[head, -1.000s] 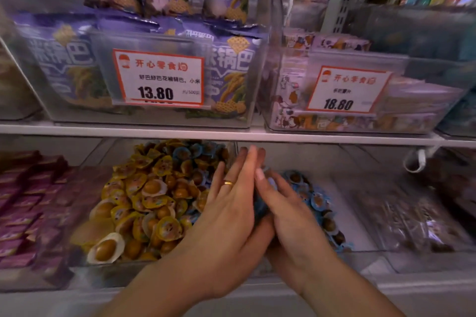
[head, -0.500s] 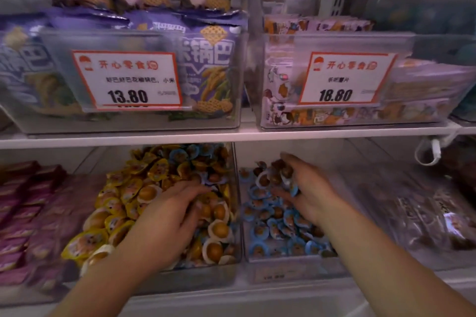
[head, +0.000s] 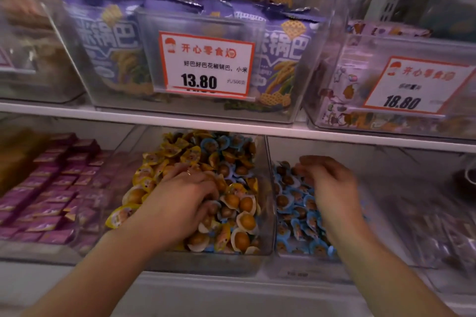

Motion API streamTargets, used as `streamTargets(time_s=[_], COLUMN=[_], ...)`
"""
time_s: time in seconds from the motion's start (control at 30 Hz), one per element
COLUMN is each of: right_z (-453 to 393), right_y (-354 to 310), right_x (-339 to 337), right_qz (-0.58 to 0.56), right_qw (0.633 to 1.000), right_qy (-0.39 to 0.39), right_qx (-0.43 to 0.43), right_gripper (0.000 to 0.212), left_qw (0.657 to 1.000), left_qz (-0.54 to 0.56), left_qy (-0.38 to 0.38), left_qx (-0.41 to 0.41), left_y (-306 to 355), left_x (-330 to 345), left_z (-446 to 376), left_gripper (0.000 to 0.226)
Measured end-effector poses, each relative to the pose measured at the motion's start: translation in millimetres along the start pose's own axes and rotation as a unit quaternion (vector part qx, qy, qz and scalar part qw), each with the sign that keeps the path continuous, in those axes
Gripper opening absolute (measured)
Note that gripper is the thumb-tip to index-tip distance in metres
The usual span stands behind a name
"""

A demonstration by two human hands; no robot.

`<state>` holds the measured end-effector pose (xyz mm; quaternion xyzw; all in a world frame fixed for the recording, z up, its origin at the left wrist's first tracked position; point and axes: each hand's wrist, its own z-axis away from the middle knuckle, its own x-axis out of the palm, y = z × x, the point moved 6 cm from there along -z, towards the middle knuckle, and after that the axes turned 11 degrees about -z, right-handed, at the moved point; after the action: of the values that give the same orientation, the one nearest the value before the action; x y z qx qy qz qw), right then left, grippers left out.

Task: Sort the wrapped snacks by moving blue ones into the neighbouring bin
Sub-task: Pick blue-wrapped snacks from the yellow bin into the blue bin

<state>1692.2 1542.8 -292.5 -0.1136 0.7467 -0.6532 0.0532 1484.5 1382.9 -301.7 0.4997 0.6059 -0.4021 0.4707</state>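
On the lower shelf: blue snacks (head: 296, 203) are heaped in the neighbouring bin (head: 304, 269).
Mixed bin (head: 266, 213): blue strays remain.
Right hand (head: 332, 188): handful released since a moment ago; grip loose, empty.
Left hand (head: 185, 198): now dug in, curled; hold cannot be told.

Bare forearms, no sleeves; ring (head: 188, 172) on left hand (head: 180, 203).
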Motion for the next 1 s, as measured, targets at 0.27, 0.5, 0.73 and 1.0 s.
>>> streamTargets(time_s=[0.27, 0.5, 0.73, 1.0], right_z=[68.6, 70.3, 69.3, 70.6], right_y=[14.7, 13.4, 15.4, 13.0], right_x=[47.7, 50.0, 52.8, 51.7], right_qz=[0.291, 0.332, 0.346, 0.331], right_qw=[0.917, 0.897, 0.893, 0.898], right_qy=[-0.225, -0.182, -0.174, -0.18], right_qx=[-0.155, -0.227, -0.228, -0.229], right_gripper=[0.037, 0.04, 0.041, 0.04], left_qw=[0.998, 0.986, 0.985, 0.979], left_qz=[-0.064, -0.147, -0.15, -0.106], left_qy=[0.008, -0.08, -0.087, -0.169], left_qx=[0.002, -0.004, -0.004, 0.053], left_y=[-4.2, 10.9, 26.2, 30.0], left_x=[-3.8, 20.2, 26.4, 39.3], left_z=[7.3, -1.1, -9.3, -17.8], left_gripper=[0.021, 0.071, 0.085, 0.07])
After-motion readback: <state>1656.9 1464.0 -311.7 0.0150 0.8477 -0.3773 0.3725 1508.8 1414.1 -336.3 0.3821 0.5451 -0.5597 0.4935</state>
